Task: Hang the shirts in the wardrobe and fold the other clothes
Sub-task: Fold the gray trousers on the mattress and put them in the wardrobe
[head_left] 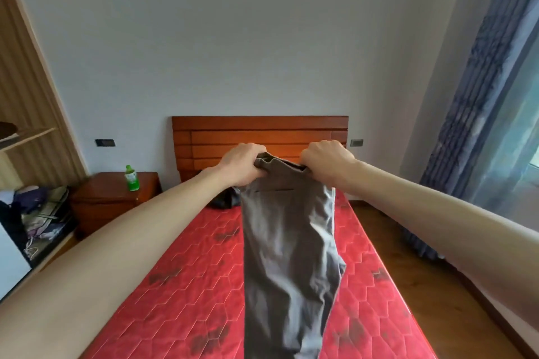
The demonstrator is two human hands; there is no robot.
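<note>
Head view: grey trousers (pixel 287 242) hang below both hands' (pixel 243 163) grip.

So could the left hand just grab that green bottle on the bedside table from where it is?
Probably not right away. The left hand is clenched on the waistband of the grey trousers, so it isn't free. The green bottle stands uncovered on the nightstand, off to the left, beyond the bed's edge; likely a step closer.
</note>
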